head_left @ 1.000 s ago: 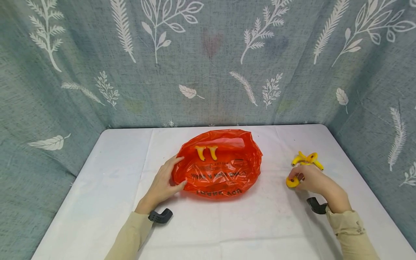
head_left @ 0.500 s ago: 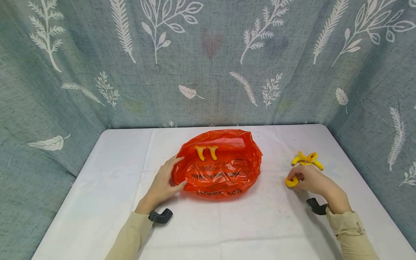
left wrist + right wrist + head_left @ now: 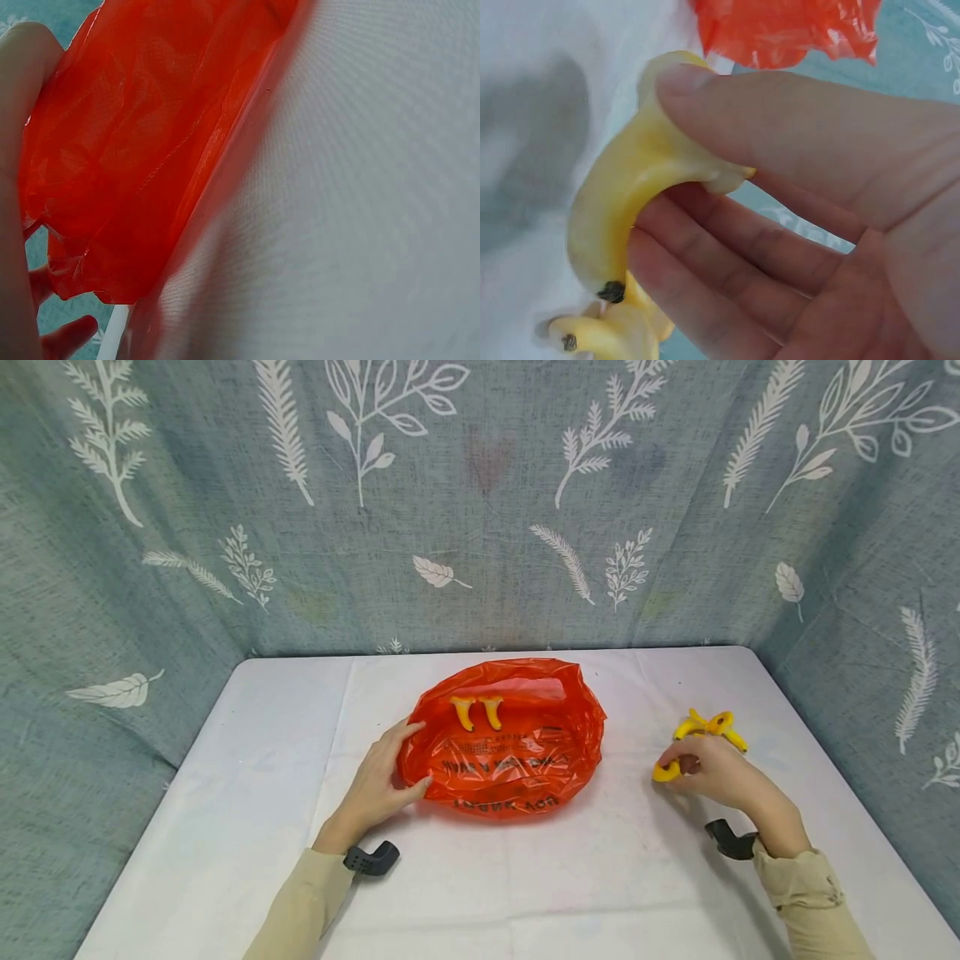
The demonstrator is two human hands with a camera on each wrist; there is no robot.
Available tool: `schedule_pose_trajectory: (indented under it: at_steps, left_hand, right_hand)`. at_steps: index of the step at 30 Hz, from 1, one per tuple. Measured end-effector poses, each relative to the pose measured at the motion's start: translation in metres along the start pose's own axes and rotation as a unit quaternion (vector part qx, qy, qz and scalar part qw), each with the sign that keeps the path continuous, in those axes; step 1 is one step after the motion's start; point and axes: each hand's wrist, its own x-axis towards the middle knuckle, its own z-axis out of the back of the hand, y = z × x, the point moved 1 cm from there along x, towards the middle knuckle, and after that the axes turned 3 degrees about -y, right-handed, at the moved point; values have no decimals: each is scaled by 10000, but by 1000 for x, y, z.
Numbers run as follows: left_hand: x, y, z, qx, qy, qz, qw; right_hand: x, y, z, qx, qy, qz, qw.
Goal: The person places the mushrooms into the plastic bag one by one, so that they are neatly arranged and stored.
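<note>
red bag [image 3: 495, 806] as datum: my right grip [image 3: 714, 768], pinching a yellow piece [image 3: 666, 772] right of the bag, has edged slightly bagward; i judge the pickup secure. left grip [image 3: 377, 778] holds the bag's left rim. yellow cluster [image 3: 720, 723] lies right of it too.

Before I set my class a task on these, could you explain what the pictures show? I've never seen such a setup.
No machine here: a person works bare-handed. The wide picture comes from the head, looking down; the close-ups come from each wrist. On the table is a red bag with two yellow pieces inside; the left grip holds the bag's edge. To the right lies a yellow pile; on its near side, the right grip pinches another piece.
</note>
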Motion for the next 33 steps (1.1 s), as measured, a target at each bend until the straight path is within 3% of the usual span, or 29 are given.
schedule_pose_trajectory:
  at_steps: [26,33]
  left_hand:
    - [1,0,1,14,-25,-100,9999]
    - [0,1,0,17,-14,-75,10000]
  right_hand:
    - [9,36,-11,1049,-749,16,9917]
    - [16,49,-15,1250,-833,248,9883]
